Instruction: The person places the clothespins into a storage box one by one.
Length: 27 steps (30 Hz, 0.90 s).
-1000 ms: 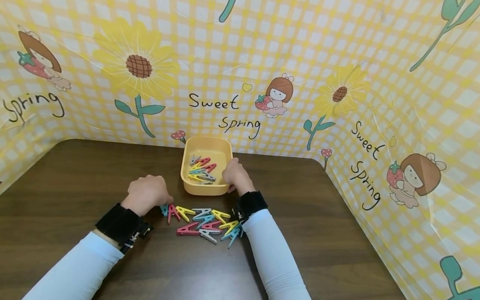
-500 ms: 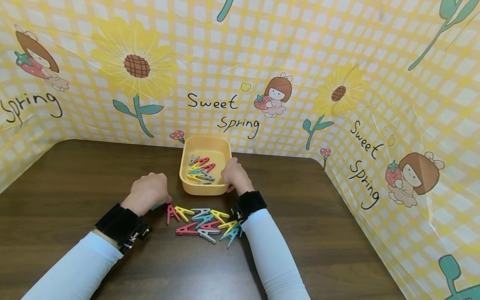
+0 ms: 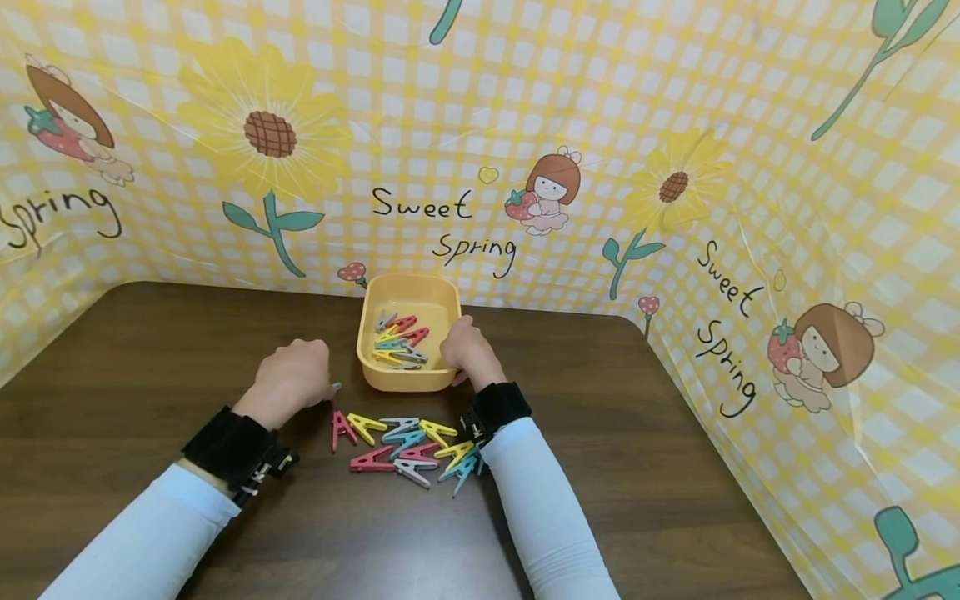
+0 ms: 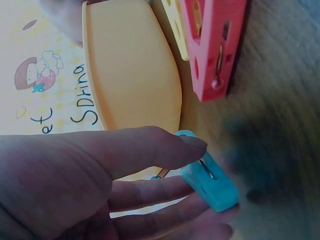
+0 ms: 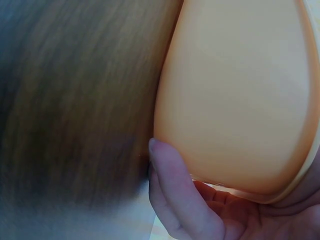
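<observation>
Left hand (image 4: 75, 185) pinches a teal peg (image 4: 209, 179); right hand (image 3: 467, 352) grips the tub (image 3: 375, 367), probably steadying it.

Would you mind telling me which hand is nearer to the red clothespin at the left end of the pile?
Left. The left hand hovers just above-left of the red clothespin, pinching a teal clothespin; the right hand grips the yellow tub farther away.

A dark wood-grain bench (image 3: 675, 467) stands enclosed by a glossy yellow-checked backdrop sheet (image 3: 825, 167) printed with sunflowers, cartoon girls and "Sweet Spring"; light reflects off it.
</observation>
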Available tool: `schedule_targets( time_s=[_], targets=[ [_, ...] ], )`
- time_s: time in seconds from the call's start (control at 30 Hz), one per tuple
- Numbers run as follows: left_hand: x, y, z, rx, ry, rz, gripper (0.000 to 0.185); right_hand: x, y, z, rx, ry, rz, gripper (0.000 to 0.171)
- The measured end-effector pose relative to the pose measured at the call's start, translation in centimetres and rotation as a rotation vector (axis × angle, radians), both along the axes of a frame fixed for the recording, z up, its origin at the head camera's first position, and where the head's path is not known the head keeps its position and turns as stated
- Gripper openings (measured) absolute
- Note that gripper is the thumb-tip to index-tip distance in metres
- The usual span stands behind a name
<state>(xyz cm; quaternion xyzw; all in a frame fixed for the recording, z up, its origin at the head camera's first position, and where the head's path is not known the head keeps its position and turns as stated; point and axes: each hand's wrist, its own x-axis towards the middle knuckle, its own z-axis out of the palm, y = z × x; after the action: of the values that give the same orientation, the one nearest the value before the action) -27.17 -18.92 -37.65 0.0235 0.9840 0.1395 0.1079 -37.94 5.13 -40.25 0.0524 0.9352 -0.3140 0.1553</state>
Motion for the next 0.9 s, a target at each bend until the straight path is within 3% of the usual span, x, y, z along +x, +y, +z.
schedule_targets(
  time_s=[0.23,0.4,0.63,0.73,0.9],
  targets=[
    [-0.4,-0.4,0.2,0.041,0.038,-0.006,0.023,0.0,-0.2,0.1,0.015,-0.003,-0.005,0.068],
    [-0.6,-0.4,1.2,0.119,0.122,0.019,0.024,-0.1,-0.1,0.1,0.020,0.001,0.004,0.070],
    [-1.6,2.8,3.2,0.200,0.258,-0.024,0.026,-0.1,0.1,0.0,0.006,0.002,0.014,0.065],
    [-3.2,4.9,3.5,0.189,0.220,-0.078,0.019,-0.1,0.0,0.0,0.012,-0.001,0.009,0.068],
    [-7.3,7.3,3.2,0.180,0.030,-0.179,0.045,-0.2,-0.2,0.0,0.037,-0.012,0.007,0.070]
  ],
)
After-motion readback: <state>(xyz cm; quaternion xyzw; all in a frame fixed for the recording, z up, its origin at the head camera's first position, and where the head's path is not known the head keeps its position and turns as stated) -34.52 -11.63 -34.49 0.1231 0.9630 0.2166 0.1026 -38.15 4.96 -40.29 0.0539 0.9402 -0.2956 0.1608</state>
